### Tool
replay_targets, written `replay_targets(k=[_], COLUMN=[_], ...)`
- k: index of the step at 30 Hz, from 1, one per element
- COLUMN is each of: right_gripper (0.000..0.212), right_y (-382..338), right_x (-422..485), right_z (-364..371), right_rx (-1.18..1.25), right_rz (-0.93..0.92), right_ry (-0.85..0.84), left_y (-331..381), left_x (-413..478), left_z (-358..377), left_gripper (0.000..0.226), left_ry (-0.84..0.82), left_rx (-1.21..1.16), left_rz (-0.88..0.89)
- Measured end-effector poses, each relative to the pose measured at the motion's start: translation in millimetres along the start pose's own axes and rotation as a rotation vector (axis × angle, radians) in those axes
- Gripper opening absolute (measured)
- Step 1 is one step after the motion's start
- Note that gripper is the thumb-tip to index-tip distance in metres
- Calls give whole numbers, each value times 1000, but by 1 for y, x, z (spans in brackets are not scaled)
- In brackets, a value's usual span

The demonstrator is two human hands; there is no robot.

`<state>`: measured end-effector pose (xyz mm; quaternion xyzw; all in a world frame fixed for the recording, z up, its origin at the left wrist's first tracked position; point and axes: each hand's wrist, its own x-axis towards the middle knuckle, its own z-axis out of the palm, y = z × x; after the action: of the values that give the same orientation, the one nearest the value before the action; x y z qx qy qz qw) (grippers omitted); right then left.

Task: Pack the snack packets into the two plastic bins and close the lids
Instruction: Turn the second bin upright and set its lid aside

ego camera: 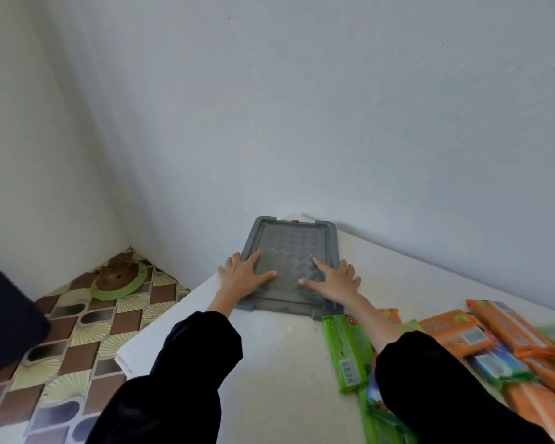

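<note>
A grey plastic bin lid (290, 243) with a clear patterned centre lies flat near the far left corner of the white table (282, 363). My left hand (242, 275) rests on its left side, fingers spread and straight. My right hand (334, 277) presses flat on its right side in the same way. Whether a bin sits under the lid cannot be told. Snack packets lie to the right: a green packet (346, 354) by my right forearm and several orange packets (455, 328) further right.
White walls stand close behind the table. To the left, the patterned tiled floor (77, 341) holds a green-rimmed round object (119, 280). A dark shape (7, 318) fills the left edge. The table's left edge runs diagonally beside my left sleeve.
</note>
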<state>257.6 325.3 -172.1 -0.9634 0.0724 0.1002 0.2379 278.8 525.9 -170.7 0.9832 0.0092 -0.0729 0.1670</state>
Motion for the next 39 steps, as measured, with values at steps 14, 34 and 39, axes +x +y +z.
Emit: replay_targets(k=[14, 34, 39], right_gripper=[85, 85, 86], right_y=[-19, 241, 305], right_x=[-19, -217, -270], right_z=[-44, -219, -242], right_rx=[337, 207, 179], right_rz=[-97, 183, 242], right_ry=[491, 942, 962], left_y=[49, 377, 438], left_x=[-5, -139, -197], left_z=[-42, 29, 61], left_gripper=[90, 88, 88], left_ry=[417, 376, 359], left_rx=[-254, -453, -478], left_rz=[258, 817, 842])
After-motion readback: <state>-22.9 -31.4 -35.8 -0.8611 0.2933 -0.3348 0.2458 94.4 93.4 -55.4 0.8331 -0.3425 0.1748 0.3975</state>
